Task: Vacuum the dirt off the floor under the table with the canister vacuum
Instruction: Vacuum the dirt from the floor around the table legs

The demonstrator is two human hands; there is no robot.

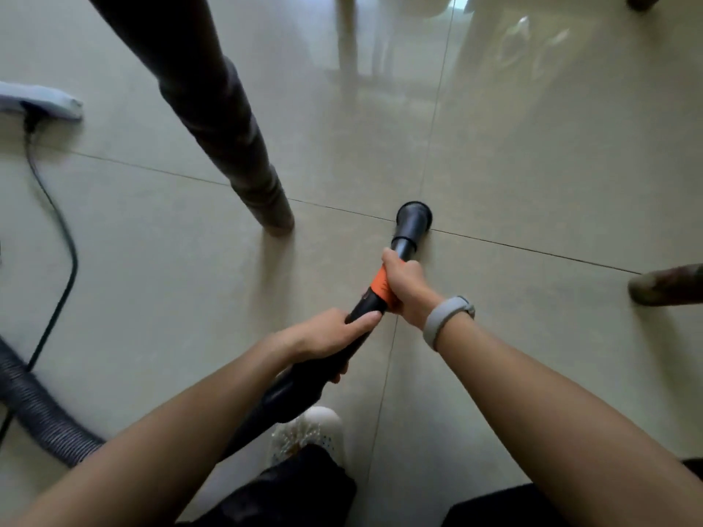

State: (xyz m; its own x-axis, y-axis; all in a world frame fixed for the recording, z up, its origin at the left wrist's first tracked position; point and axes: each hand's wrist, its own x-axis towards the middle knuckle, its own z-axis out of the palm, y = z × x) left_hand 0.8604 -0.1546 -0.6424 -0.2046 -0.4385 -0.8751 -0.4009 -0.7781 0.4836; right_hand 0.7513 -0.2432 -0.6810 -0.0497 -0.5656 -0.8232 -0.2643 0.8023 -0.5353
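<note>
At the centre of the frame, both hands grip the black vacuum wand [365, 310]. The right hand [403, 285] wraps around its orange collar [379, 285], just behind the round nozzle [414, 215], which rests on the tiled floor [532, 184] at a crossing of grout lines. The left hand [331, 334] holds the wand lower in the frame, fingers curled around it. A dark table leg [228, 135] stands left of the nozzle. The ribbed hose [42, 416] curves along the lower left, beside a black power cord [62, 237].
</note>
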